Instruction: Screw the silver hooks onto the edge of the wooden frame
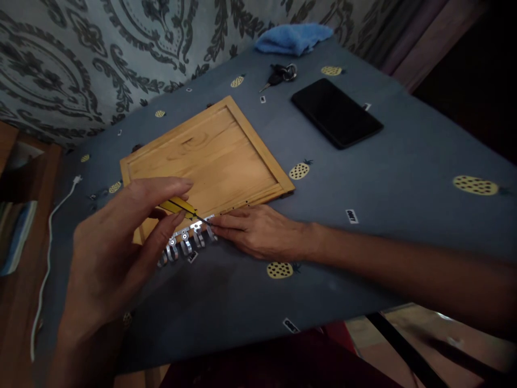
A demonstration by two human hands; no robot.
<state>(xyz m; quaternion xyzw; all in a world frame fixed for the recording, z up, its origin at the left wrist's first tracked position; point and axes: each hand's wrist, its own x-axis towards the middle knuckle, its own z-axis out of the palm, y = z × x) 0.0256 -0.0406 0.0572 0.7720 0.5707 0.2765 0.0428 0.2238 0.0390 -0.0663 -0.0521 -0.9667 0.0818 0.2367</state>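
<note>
My left hand (pixel 117 248) is closed around the yellow handle of a screwdriver (pixel 177 207), thumb above and fingers below. The shaft slants down to the right, its tip by the last of several shiny metal hooks (pixel 186 242) along the near edge of a framed wooden board (pixel 210 156). Screw heads show on some of these curved hooks. My right hand (pixel 262 231) lies at that edge, thumb and fingers pinched at the endmost hook beside the screwdriver tip. Its fingertips partly cover that spot. Small dark holes dot the edge further right.
The table has a blue-grey cloth (pixel 404 161) with pineapple prints. Beyond the board lie a black phone or tablet (pixel 337 113), keys (pixel 278 75) and a blue cloth (pixel 294 39). A white cable (pixel 49 253) runs down the left side, near a wooden shelf with books (pixel 16 237). A patterned curtain (pixel 121 54) hangs behind.
</note>
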